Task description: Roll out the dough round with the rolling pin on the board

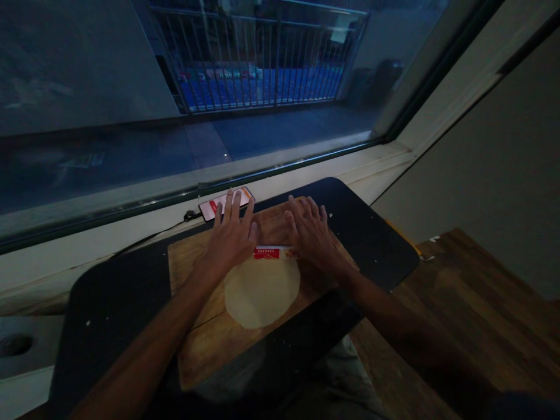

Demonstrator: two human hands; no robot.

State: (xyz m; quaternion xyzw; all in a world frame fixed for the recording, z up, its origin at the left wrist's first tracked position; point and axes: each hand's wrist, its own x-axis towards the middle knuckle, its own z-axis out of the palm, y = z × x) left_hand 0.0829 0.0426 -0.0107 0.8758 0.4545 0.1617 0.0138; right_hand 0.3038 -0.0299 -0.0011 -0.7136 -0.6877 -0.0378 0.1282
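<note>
A thin, round, pale dough sheet (262,291) lies flat on a wooden board (210,350). My left hand (234,236) is palm down beyond the dough's upper left, fingers spread; its fingertips overlap the lit phone (207,211), and whether they touch it I cannot tell. Over the board's far right side, my right hand (310,228) has its fingers stretched forward and slightly bent. Between the hands, at the dough's far edge, shows a red label (266,253) with pale lettering. What lies under both palms is hidden.
The board rests on a black table (363,233) with rounded corners and pale crumbs. A cable (146,238) runs from the phone along the white windowsill (363,169). Behind is a large window (271,134); wooden flooring (437,315) lies at right.
</note>
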